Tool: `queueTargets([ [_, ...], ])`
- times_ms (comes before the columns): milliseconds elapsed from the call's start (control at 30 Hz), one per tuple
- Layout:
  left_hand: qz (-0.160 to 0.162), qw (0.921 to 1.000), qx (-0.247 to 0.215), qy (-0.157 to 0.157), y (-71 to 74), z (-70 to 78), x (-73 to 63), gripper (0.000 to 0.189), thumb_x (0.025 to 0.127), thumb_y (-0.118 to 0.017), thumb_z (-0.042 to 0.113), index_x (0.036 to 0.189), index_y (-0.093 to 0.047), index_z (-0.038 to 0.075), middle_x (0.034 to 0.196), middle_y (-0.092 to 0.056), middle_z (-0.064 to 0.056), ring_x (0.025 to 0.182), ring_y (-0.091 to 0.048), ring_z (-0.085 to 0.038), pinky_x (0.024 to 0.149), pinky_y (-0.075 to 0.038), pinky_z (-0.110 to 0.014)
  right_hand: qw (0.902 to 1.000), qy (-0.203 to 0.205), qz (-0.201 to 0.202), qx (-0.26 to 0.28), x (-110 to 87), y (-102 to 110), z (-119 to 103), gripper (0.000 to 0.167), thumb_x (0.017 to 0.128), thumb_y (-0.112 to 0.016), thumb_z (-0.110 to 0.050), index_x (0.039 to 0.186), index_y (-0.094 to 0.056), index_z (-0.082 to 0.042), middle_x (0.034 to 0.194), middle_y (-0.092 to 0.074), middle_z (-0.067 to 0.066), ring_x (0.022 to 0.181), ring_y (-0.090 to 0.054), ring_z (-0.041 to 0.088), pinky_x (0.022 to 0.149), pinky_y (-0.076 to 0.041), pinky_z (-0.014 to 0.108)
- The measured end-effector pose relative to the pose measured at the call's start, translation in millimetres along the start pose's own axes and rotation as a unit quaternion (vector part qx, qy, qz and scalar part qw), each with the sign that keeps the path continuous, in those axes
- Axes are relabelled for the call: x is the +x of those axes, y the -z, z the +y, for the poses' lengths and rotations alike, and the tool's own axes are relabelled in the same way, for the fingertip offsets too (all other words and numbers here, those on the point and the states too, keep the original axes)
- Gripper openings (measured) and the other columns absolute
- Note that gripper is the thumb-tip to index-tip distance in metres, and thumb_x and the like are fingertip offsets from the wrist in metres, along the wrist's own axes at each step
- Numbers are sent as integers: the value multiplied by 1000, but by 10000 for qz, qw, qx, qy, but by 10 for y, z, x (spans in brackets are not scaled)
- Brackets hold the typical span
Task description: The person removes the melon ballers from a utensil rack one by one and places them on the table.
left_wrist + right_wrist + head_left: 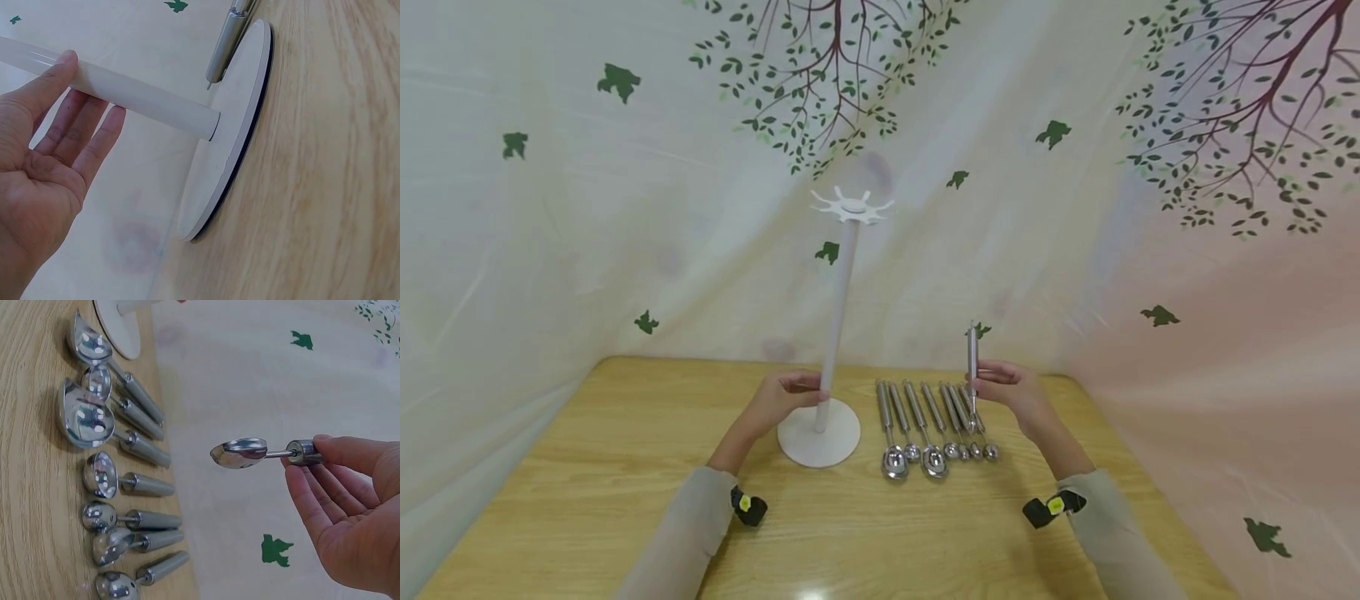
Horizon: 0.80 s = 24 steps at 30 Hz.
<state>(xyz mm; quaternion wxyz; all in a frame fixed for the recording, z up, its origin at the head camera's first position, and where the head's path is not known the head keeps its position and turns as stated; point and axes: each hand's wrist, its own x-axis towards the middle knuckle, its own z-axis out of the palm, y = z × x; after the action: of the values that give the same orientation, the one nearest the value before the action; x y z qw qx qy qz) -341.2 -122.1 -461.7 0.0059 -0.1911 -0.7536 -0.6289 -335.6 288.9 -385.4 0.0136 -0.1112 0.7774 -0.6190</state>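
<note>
A white stand with a round base (818, 450), an upright pole (841, 308) and a spoked top (852, 206) stands on the table. My left hand (784, 402) pinches the pole low down, thumb on one side and fingers on the other in the left wrist view. To the right, my right hand (1017, 398) grips a small steel scoop (240, 453) by its handle, between thumb and fingers. That scoop is raised off the table, handle up and bowl down. Beneath and left of it lies a row of steel scoops (934, 461) in several sizes, bowls toward me.
The wooden table (850, 542) ends at a hanging cloth (737, 275) printed with trees and green leaves, close behind the stand and scoops. Sides of the cloth enclose the table left and right. The row of scoops lies just right of the stand's base.
</note>
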Motion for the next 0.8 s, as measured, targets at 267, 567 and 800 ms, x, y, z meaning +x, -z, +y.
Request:
queueTargets([
  [267,-1,10000,20,-18,-12,-8,24,37,90,-79,14,121,-71,-5,116,-74,-22,102,-73,-23,88,-62,-32,9996,-184,214,1,22,245,153,52,95,-69,-1,139,-48,17,117,-73,23,95,-76,15,90,-61,33],
  [567,53,10000,-56,-15,-9,-29,-10,36,91,-78,12,120,-70,-7,114,-75,-20,97,-73,-13,88,-59,-26,9985,-350,393,-119,53,332,296,54,95,-71,-5,140,-49,15,120,-73,20,94,-75,12,91,-61,34],
  [800,55,10000,-40,5,-13,-16,-3,36,91,-77,13,122,-70,-6,116,-75,-21,102,-73,-18,89,-61,-30,9961,-538,638,-283,46,414,370,56,96,-72,-12,141,-50,12,118,-75,10,92,-73,2,91,-61,34],
])
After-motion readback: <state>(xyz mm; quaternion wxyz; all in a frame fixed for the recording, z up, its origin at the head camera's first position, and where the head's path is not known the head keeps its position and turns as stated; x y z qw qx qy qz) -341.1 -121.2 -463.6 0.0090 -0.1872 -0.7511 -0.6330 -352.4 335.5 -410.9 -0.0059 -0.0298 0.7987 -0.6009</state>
